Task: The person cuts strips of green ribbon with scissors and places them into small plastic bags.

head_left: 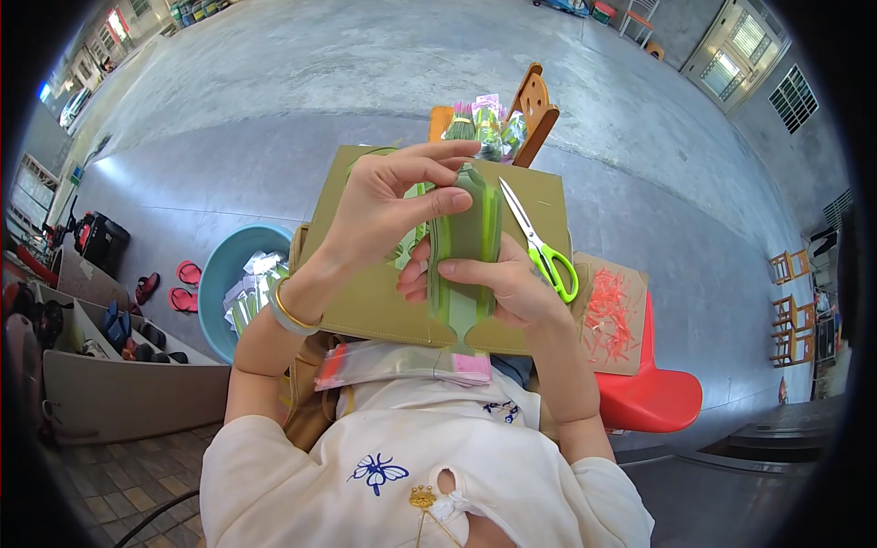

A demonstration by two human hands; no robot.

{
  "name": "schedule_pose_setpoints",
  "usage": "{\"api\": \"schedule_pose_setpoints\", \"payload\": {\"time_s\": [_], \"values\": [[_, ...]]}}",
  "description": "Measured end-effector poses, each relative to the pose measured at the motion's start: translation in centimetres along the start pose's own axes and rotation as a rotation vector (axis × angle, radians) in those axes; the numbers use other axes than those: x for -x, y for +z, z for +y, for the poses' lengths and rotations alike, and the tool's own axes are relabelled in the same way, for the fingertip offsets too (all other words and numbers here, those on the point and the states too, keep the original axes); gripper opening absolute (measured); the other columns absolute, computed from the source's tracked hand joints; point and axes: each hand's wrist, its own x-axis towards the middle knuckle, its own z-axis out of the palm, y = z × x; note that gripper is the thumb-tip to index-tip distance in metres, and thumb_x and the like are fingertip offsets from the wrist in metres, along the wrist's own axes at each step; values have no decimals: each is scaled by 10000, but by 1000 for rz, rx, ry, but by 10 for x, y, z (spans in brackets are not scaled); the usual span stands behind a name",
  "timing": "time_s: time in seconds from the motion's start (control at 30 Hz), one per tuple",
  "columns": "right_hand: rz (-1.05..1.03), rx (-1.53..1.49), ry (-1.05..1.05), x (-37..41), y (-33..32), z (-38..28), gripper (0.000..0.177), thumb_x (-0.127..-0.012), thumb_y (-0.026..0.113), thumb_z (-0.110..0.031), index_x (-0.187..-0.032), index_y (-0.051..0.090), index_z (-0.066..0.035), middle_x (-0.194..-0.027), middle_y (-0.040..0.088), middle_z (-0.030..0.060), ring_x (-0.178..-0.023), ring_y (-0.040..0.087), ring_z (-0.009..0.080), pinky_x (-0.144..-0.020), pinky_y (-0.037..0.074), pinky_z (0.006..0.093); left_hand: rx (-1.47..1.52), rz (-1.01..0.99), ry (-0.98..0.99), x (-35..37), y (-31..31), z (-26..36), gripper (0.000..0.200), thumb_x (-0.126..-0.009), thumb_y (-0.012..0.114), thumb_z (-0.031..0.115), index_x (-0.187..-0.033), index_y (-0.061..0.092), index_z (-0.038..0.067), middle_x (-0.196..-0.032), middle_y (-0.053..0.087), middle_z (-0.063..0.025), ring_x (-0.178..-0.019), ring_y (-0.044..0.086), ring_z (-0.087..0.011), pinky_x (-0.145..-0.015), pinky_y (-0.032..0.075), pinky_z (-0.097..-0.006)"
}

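Note:
Both my hands hold a stack of flat green strips [466, 231] upright above the olive board [365, 292]. At the upper end, my left hand [397, 196] pinches the strips between thumb and fingers. Lower down, my right hand [512, 288] grips the stack, thumb across its front and fingers behind. Some strips are darker, others bright lime, and the lower end narrows to a waist. More green material shows partly behind my left hand. Green-handled scissors [521, 212] lie on the board, right of my hands. Clear plastic bags [393, 365] lie across my lap.
A blue tub [214, 274] with packaged pieces stands at left. To the right, red-orange scraps [610, 310] lie on cardboard [630, 283] over a red chair [653, 397]. Beyond the board, a wooden chair [537, 105] carries bundles [489, 128]. Slippers [183, 300] lie on the floor.

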Motion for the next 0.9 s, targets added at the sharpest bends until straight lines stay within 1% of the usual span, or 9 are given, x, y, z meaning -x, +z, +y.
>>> {"api": "schedule_pose_setpoints", "payload": {"time_s": [0.1, 0.3, 0.4, 0.5, 0.57, 0.63, 0.7, 0.8, 0.9], "values": [[-35, 20, -8, -1, -6, 2, 279, -867, 550, -120, -1100, 496, 24, -881, 626, 114, -754, 611, 157, -686, 501, 272, -73, 1, 12, 5, 1, 6, 131, -762, 682, 32, -890, 682, -1, -1215, 536, -198, -1082, 552, -256, -898, 459, -344], [-83, 30, 24, 0, -13, 5, 248, -887, 522, -118, -1090, 508, 25, -841, 613, 96, -712, 601, 141, -633, 479, 250, -67, 9, -67, 9, 3, 12, 79, -765, 687, 32, -812, 651, -22, -1209, 535, -205, -1081, 550, -248, -807, 502, -282], [-59, 51, 58, 3, -11, 3, 250, -889, 520, -115, -1096, 516, 24, -837, 613, 94, -703, 602, 141, -630, 474, 245, 27, 31, -83, 11, 5, 10, 102, -751, 704, 51, -793, 640, -16, -1156, 570, -190, -989, 571, -149, -617, 498, -211], [-57, 40, 72, 3, -7, 6, 258, -890, 517, -116, -1108, 522, 22, -834, 614, 94, -681, 603, 144, -629, 473, 247, 186, 69, -129, 11, 9, 9, 107, -781, 675, 33, -835, 620, -41, -1186, 552, -186, -1013, 582, -204, -705, 535, -246], [-70, 58, 77, 3, -7, 8, 262, -892, 515, -117, -1114, 524, 20, -828, 613, 90, -662, 600, 140, -619, 473, 244, 162, 55, -181, 11, 9, 19, 102, -781, 680, 46, -845, 643, -25, -1084, 604, -151, -889, 601, -134, -681, 517, -222], [-86, 103, 91, 4, -9, 9, 262, -893, 516, -119, -1115, 527, 20, -819, 611, 83, -639, 591, 130, -600, 471, 238, 89, 43, -224, 13, 7, 21, 96, -788, 672, 46, -862, 660, -14, -994, 641, -118, -810, 612, -94, -675, 508, -208], [-70, 79, 122, 6, -10, 7, 266, -896, 510, -122, -1119, 524, 23, -808, 607, 73, -620, 572, 111, -568, 459, 226, -33, 33, -257, 16, 4, 18, 95, -802, 650, 33, -884, 672, -10, -916, 664, -87, -778, 613, -84, -689, 510, -205], [-87, 80, 134, 6, -11, 7, 276, -904, 501, -133, -1138, 514, 14, -792, 601, 59, -592, 542, 85, -531, 441, 213, -71, 44, -201, 17, 5, 18, 99, -819, 622, 18, -894, 685, 2, -846, 673, -63, -763, 615, -77, -684, 508, -200], [-74, 229, 108, 5, -12, 6, 281, -915, 482, -136, -1162, 498, -1, -778, 599, 47, -575, 524, 75, -519, 434, 214, -50, 38, -256, 17, 3, 15, 164, -807, 634, 11, -968, 660, -13, -875, 668, -74, -761, 624, -100, -694, 513, -213]]}}
